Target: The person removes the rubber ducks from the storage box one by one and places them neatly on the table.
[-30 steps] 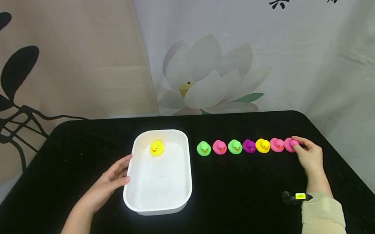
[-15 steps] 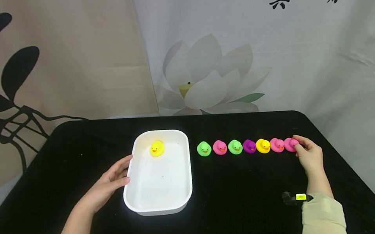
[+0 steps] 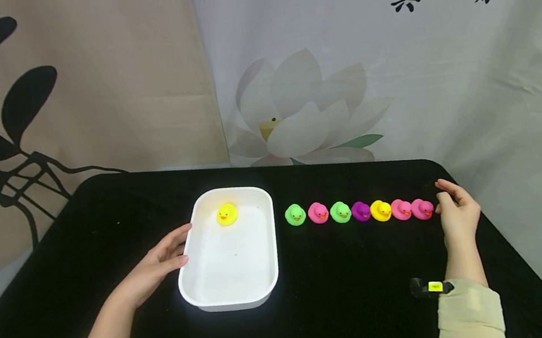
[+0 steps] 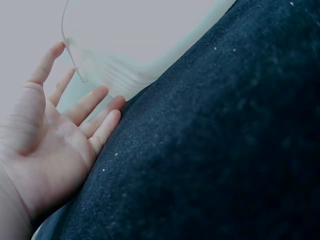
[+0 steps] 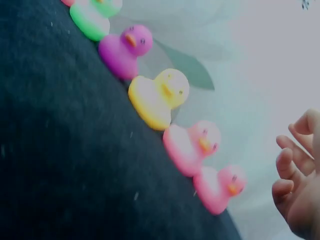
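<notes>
With fingers spread and fairly straight, my left hand [image 3: 155,265] touches the left side of a white plastic tray [image 3: 231,271]; the left wrist view has its fingertips at the tray wall [image 4: 127,75]. A yellow rubber duck [image 3: 227,214] sits inside, near the far end. My right hand [image 3: 459,217] is just right of the last pink rubber duck [image 3: 422,209] in a row, with a small gap between them. Its fingers are loosely bent and hold nothing, as the right wrist view confirms beside that same pink duck [image 5: 218,190].
The row runs leftward through another pink duck [image 3: 401,210], a yellow [image 3: 381,211], a purple [image 3: 361,212], a green [image 3: 341,213], a pink [image 3: 318,213] and a green duck [image 3: 295,215] by the tray. A black cloth [image 3: 339,297] covers the table, before a printed curtain [image 3: 470,80].
My right hand has let go of the end pink duck and moved off to the right. That duck stays in the row. My left hand and the tray have not moved.
</notes>
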{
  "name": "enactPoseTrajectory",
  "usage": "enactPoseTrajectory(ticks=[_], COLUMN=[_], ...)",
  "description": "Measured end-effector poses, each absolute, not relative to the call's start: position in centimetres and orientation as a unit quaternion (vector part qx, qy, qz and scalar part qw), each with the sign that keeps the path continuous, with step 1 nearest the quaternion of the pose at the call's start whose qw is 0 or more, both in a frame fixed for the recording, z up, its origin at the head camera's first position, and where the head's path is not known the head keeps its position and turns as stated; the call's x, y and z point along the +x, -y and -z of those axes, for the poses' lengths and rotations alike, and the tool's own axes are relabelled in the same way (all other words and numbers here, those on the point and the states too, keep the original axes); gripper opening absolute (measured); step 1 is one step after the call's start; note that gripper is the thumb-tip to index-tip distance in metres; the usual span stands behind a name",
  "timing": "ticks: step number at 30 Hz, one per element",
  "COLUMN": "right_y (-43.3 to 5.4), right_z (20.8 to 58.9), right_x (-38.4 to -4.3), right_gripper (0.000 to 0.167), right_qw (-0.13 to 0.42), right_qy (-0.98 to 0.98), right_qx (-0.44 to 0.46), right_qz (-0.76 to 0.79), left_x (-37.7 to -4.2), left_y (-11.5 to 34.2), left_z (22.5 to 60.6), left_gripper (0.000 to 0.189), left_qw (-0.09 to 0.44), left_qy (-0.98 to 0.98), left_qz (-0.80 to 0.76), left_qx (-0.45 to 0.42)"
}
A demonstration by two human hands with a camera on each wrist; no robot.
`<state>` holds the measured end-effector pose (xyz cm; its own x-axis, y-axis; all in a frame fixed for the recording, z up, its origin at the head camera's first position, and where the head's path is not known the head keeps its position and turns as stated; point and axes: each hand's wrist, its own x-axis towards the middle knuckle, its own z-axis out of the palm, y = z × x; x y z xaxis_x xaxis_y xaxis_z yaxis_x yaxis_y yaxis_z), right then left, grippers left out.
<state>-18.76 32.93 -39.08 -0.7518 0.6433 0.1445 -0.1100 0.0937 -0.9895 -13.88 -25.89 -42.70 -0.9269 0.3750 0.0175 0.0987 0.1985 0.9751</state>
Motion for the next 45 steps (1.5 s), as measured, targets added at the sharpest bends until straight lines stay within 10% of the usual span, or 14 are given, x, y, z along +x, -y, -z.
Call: enactPoseTrajectory(ticks=[45], right_y=[-17.3], right_z=[32.4], right_x=[-16.0], right_gripper=[0.02], right_qw=[0.213], right_qy=[0.696], right_qx=[0.085], right_qz=[-0.681], left_x=[-14.0], left_y=[25.9], left_z=[42.6], left_gripper=[0.066], left_qw=[0.113], left_qy=[-0.764], left_qz=[-0.616], left_qx=[0.158])
